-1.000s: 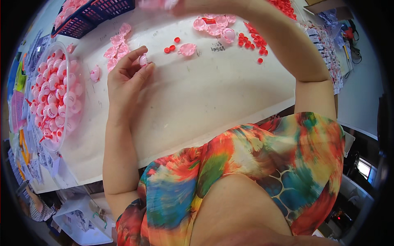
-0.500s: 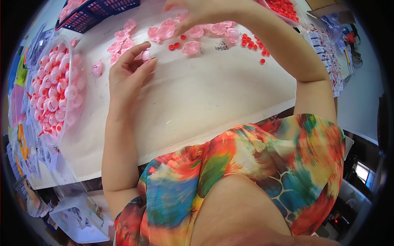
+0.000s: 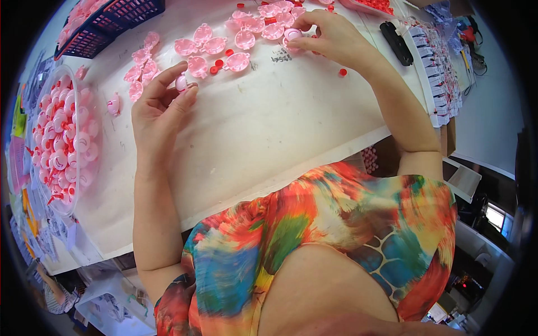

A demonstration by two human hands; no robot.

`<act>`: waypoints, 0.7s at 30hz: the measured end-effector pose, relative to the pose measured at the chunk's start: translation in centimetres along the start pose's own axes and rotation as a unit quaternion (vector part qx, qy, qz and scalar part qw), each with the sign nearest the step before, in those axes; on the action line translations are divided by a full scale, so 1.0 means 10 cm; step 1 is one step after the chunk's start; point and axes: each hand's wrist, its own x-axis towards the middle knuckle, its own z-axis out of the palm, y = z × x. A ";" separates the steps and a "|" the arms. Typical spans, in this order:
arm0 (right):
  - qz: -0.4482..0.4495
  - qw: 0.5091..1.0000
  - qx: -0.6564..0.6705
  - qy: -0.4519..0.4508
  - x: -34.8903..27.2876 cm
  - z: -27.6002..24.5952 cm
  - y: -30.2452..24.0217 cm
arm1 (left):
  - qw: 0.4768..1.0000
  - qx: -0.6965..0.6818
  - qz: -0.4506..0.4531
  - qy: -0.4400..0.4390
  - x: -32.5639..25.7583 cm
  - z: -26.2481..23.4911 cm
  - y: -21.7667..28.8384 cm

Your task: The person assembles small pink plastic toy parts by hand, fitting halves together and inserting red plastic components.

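The left hand pinched a pink ball over the table, while the right hand bracketed a round pink piece — whether gripped, I couldn't tell — and dragging it low risked scattering nearby pink shells.

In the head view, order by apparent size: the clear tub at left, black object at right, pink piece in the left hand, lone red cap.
1. Clear tub
2. Black object
3. Pink piece in the left hand, partly hidden
4. Lone red cap
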 end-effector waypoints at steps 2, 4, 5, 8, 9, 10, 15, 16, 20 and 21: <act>-0.010 1.000 0.008 0.011 -0.02 0.01 -0.02 | 1.000 0.000 -0.001 0.002 0.00 0.00 0.01; -0.005 1.000 0.001 0.001 -0.05 -0.03 -0.03 | 1.000 -0.001 -0.002 0.005 -0.01 0.00 0.00; -0.006 1.000 0.001 0.000 -0.05 -0.02 -0.02 | 1.000 -0.007 0.010 -0.001 -0.01 0.00 -0.01; -0.065 0.997 0.012 0.030 -0.04 -0.03 0.01 | 1.000 -0.018 0.022 -0.011 -0.03 0.01 0.01; -0.025 0.998 0.059 -0.004 -0.03 -0.06 -0.03 | 0.999 -0.023 0.021 -0.014 -0.04 0.02 0.01; 0.016 0.994 0.106 -0.038 -0.03 -0.07 -0.04 | 0.999 -0.023 0.020 -0.012 -0.04 0.02 0.02; 0.101 0.949 0.282 -0.099 0.09 -0.10 0.21 | 0.994 -0.104 -0.020 -0.042 -0.04 0.06 0.05; 0.121 0.941 0.297 -0.108 0.11 -0.10 0.26 | 0.993 -0.104 -0.020 -0.043 -0.04 0.07 0.06; 0.106 0.966 0.234 -0.041 0.12 -0.04 0.25 | 0.990 -0.134 -0.036 -0.029 -0.04 0.07 0.07; 0.079 0.980 0.183 -0.024 0.09 -0.03 0.20 | 0.992 -0.119 -0.034 -0.037 -0.05 0.06 0.06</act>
